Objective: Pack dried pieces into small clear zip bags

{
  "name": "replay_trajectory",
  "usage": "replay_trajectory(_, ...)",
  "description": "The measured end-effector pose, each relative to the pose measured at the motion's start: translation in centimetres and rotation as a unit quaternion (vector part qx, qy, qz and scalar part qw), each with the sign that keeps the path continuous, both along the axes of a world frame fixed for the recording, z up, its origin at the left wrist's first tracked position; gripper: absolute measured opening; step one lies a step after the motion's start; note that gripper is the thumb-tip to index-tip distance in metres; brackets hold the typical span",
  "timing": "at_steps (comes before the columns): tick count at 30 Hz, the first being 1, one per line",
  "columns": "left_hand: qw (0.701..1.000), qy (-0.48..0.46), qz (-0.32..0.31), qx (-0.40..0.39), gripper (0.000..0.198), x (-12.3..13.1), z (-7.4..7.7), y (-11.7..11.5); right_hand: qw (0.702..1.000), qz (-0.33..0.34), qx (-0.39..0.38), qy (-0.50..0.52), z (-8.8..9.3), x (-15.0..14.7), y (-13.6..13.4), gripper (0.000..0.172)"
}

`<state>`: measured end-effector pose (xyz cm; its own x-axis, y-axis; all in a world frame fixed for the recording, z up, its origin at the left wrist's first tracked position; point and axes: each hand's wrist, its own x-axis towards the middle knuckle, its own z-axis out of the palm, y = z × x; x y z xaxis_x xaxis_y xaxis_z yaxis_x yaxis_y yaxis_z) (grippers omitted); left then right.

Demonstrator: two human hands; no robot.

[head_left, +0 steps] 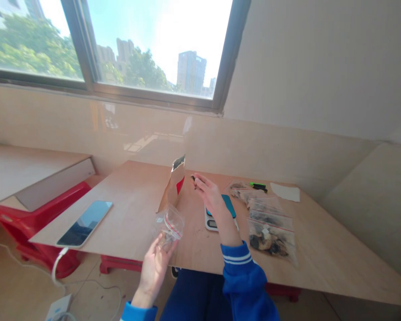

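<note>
My left hand [158, 260] is closed on a clear zip bag [172, 224] with a red seal line, held over the table's near edge. Between the fingertips of my right hand [209, 191] is a small dark brown dried piece [193, 179], too small to name more exactly. A brown paper pouch [172, 189] with a red patch stands upright, its top open, just beyond the bag. Below my right wrist lies a digital scale [211, 222] with a teal top, partly hidden by the forearm.
On the right, several zip bags of dried brown pieces [270, 240] lie in an overlapping row. Behind them are a green-and-black tool [259, 186] and a white paper sheet [285, 192]. A phone [84, 224] with a white cable rests at left, near a red stool [43, 227].
</note>
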<state>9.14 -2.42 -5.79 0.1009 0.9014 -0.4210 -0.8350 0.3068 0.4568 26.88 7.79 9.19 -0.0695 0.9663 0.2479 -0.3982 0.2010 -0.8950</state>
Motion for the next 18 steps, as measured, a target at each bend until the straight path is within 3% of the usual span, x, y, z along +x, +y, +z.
replay_trajectory(3,0.999,0.027,0.014,-0.021,0.03,0.6,-0.1,-0.1,0.995,-0.054,0.08,-0.029,4.4,-1.7,3.6,0.029)
replay_trajectory(6,0.996,0.039,0.08,-0.013,0.028,1.8,1.5,-0.3,0.971,-0.109,0.132,-0.168,6.2,-3.8,6.3,0.025)
replay_trajectory(11,0.996,0.017,0.09,-0.021,0.026,2.5,4.0,-0.5,0.888,-0.158,0.202,-0.382,4.9,-5.5,7.5,0.014)
replay_trajectory(15,0.994,-0.005,0.1,-0.037,0.029,2.2,4.3,-0.3,0.771,-0.221,0.252,-0.541,4.1,-5.8,7.1,0.028)
replay_trajectory(18,0.995,-0.004,0.096,-0.031,0.028,2.4,4.4,-0.3,0.729,-0.23,0.244,-0.597,4.2,-6.2,6.9,0.036)
